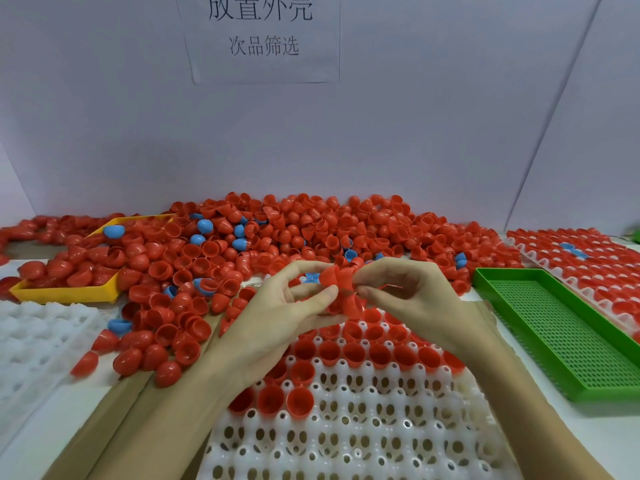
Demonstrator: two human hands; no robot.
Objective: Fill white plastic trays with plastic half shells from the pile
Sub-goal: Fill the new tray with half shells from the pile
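Fingers of both hands meet above the far edge of the working tray, seen from the head camera, the only view. On the left hand (294, 306), thumb and forefinger pinch a red half shell (330, 275) by its rim; more red shells sit just beneath, against the palm, though how many I cannot tell. The right hand (408, 292) curls its fingertips onto the same cluster from the other side, gripping red plastic. My reading is that nested shells are being pulled apart, one hand steadying while the other peels, so that single shells can go into single cups.

Directly below the fingers lies the white plastic tray (346, 445). Its rows nearest the fingertips already carry red shells, open side up, while the rows toward the wrists show bare cups. Filling from the far side inward probably keeps the arms off seated shells.

Beyond the fingertips spreads the pile (277, 230), mostly red with a few blue shells (204, 226), close enough for short reaches. Left of the left hand a yellow tray (65, 294) is half buried in shells, and nearer the wrist sits another white tray (38, 341), unfilled. Right of the right hand lies a green mesh tray (571, 341), and past it a filled tray (588, 261), set aside.
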